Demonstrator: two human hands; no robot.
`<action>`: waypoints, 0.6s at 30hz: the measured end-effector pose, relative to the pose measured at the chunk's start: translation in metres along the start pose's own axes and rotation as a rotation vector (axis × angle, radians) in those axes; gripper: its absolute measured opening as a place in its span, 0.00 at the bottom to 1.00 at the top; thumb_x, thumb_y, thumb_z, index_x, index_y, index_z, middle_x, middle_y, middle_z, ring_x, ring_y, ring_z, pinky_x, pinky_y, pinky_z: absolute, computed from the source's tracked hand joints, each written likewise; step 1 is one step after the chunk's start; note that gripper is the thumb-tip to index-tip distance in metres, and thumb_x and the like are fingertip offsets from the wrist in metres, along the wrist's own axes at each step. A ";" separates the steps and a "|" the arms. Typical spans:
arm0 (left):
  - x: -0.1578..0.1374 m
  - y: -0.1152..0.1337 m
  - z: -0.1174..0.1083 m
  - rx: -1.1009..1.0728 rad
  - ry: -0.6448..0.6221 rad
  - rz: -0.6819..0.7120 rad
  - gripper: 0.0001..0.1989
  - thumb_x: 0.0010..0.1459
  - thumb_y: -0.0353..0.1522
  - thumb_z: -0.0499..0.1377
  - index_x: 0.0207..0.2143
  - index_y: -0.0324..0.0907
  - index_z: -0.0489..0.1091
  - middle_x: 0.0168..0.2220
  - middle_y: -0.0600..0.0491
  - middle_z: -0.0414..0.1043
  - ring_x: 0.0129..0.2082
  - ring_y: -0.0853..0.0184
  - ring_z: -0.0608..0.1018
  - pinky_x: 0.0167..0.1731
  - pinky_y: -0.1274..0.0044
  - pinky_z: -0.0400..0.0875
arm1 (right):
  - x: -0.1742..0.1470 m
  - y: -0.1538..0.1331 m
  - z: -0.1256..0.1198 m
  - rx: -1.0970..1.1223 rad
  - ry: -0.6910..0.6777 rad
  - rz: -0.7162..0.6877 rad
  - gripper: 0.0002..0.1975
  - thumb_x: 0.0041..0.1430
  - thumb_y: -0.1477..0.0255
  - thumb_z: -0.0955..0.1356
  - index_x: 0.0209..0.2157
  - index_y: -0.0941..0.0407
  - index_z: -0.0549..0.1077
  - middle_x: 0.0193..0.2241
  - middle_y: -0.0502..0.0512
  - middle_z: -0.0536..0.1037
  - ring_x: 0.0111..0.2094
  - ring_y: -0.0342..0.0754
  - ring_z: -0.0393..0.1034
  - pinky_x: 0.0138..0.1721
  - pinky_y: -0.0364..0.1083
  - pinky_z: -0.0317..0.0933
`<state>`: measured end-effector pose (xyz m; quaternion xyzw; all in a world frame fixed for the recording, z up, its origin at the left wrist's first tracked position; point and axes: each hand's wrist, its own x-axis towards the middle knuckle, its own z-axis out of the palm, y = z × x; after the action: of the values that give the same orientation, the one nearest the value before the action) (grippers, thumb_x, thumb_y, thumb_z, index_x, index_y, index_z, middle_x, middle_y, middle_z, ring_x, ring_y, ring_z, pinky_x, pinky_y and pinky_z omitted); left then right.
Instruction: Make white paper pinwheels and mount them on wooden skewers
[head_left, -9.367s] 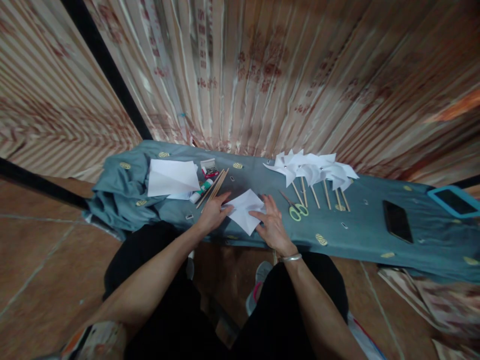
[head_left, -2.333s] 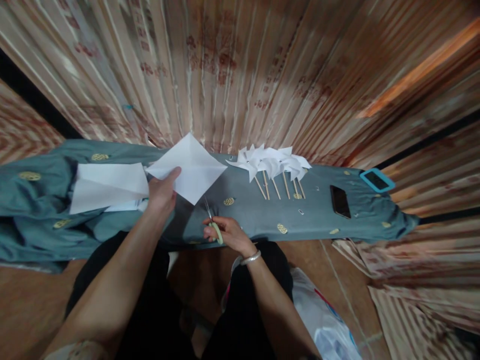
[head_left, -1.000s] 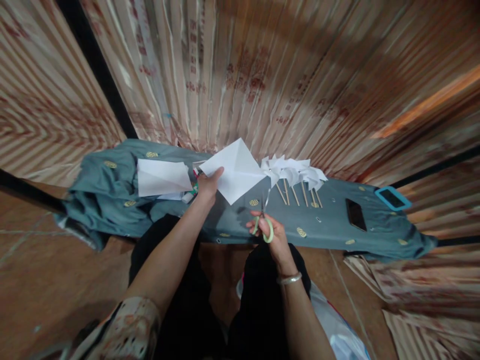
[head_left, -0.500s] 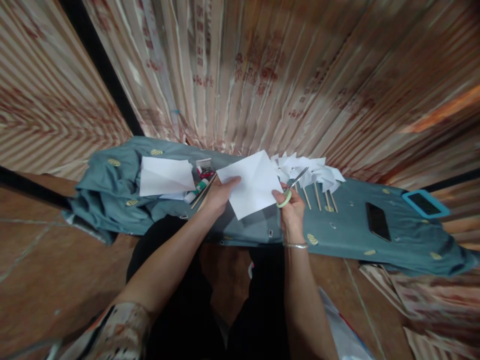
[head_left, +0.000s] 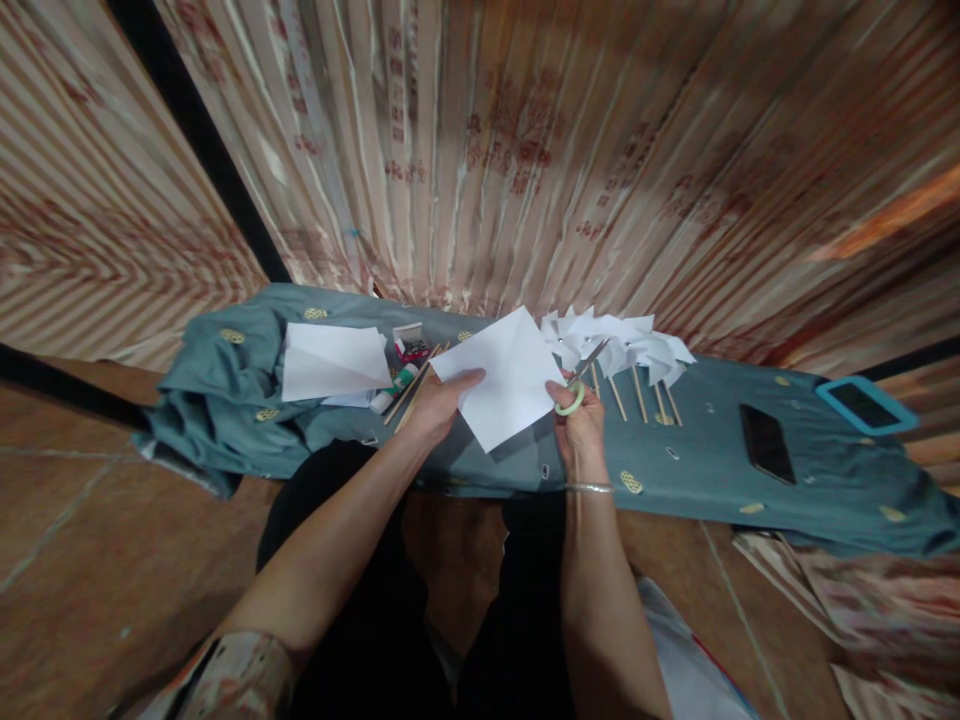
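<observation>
A square sheet of white paper (head_left: 504, 375) is held up in front of me, faintly creased. My left hand (head_left: 442, 400) pinches it at the left, thumb lying on top. At the right corner, my right hand (head_left: 581, 415) grips a pair of scissors (head_left: 571, 396) with a pale green handle, and its thumb touches the paper's edge. The scissor blades point up and right, away from the sheet. Just behind, white paper pinwheels (head_left: 634, 345) on wooden sticks lie in a row.
A stack of white paper (head_left: 335, 362) lies left on the green cloth (head_left: 495, 470). Beside it are a glue stick (head_left: 394, 388), a small red and white box (head_left: 410, 342) and loose sticks (head_left: 415, 392). A black phone (head_left: 766, 443) and a blue-framed device (head_left: 866, 405) lie right.
The paper has turned slightly in my hands, its lower corner shifting down and right. My right hand with the scissors has moved a little left and down. The view has shifted slightly.
</observation>
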<state>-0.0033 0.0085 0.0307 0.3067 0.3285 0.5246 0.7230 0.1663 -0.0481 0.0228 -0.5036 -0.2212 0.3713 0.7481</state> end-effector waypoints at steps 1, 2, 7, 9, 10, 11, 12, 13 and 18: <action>0.001 0.000 0.000 0.000 0.016 0.011 0.23 0.30 0.33 0.75 0.32 0.37 0.76 0.32 0.49 0.80 0.34 0.60 0.80 0.43 0.68 0.75 | 0.001 0.001 0.001 0.000 -0.001 -0.002 0.20 0.33 0.72 0.79 0.33 0.55 0.78 0.29 0.46 0.81 0.30 0.42 0.74 0.37 0.43 0.68; 0.003 -0.001 -0.001 -0.001 0.039 0.023 0.23 0.30 0.33 0.75 0.32 0.37 0.76 0.33 0.49 0.80 0.35 0.59 0.81 0.44 0.67 0.75 | 0.001 0.001 0.001 -0.004 0.002 -0.007 0.20 0.33 0.71 0.79 0.33 0.55 0.78 0.28 0.46 0.80 0.29 0.41 0.73 0.36 0.42 0.68; 0.011 0.006 -0.007 0.014 0.212 0.108 0.22 0.30 0.35 0.75 0.31 0.39 0.76 0.33 0.49 0.81 0.38 0.56 0.81 0.46 0.65 0.75 | -0.001 0.005 0.004 -0.066 -0.022 -0.015 0.21 0.38 0.59 0.79 0.33 0.56 0.77 0.24 0.46 0.78 0.23 0.39 0.70 0.27 0.40 0.64; 0.012 0.014 -0.009 0.010 0.249 0.157 0.22 0.31 0.34 0.74 0.32 0.39 0.76 0.34 0.49 0.81 0.40 0.56 0.81 0.47 0.66 0.74 | -0.005 0.006 0.006 -0.119 -0.075 0.021 0.24 0.40 0.54 0.78 0.34 0.57 0.78 0.24 0.49 0.79 0.24 0.41 0.72 0.26 0.41 0.64; 0.012 0.018 -0.008 -0.003 0.254 0.171 0.21 0.32 0.33 0.74 0.33 0.39 0.76 0.35 0.49 0.81 0.41 0.57 0.81 0.47 0.67 0.74 | -0.009 0.007 0.008 -0.149 -0.110 0.044 0.25 0.41 0.53 0.77 0.35 0.58 0.78 0.24 0.50 0.80 0.24 0.42 0.72 0.26 0.42 0.64; 0.013 0.024 -0.007 -0.022 0.255 0.180 0.20 0.32 0.33 0.74 0.32 0.39 0.76 0.35 0.49 0.81 0.41 0.56 0.81 0.47 0.67 0.75 | -0.012 0.007 0.010 -0.176 -0.151 0.064 0.26 0.42 0.52 0.76 0.36 0.58 0.78 0.25 0.52 0.81 0.24 0.42 0.72 0.26 0.42 0.64; 0.014 0.030 -0.004 -0.043 0.254 0.186 0.19 0.33 0.32 0.73 0.32 0.40 0.75 0.35 0.49 0.81 0.42 0.56 0.81 0.46 0.67 0.75 | -0.016 0.007 0.012 -0.200 -0.197 0.084 0.27 0.43 0.51 0.76 0.38 0.58 0.78 0.25 0.53 0.81 0.24 0.43 0.72 0.27 0.42 0.64; 0.015 0.036 -0.001 -0.063 0.250 0.186 0.18 0.34 0.32 0.73 0.31 0.40 0.75 0.36 0.49 0.81 0.42 0.55 0.81 0.45 0.67 0.76 | -0.019 0.007 0.015 -0.219 -0.243 0.102 0.28 0.44 0.50 0.75 0.39 0.59 0.78 0.26 0.53 0.81 0.25 0.43 0.73 0.27 0.43 0.64; 0.035 0.061 0.014 -0.098 0.271 0.248 0.17 0.37 0.30 0.72 0.33 0.42 0.76 0.38 0.48 0.81 0.47 0.52 0.80 0.44 0.67 0.77 | -0.034 0.011 0.027 -0.244 -0.444 0.185 0.32 0.45 0.47 0.73 0.44 0.57 0.76 0.31 0.55 0.83 0.30 0.48 0.76 0.27 0.43 0.63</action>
<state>-0.0182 0.0566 0.0814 0.2358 0.3564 0.6616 0.6162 0.1226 -0.0564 0.0248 -0.5144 -0.3761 0.5102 0.5776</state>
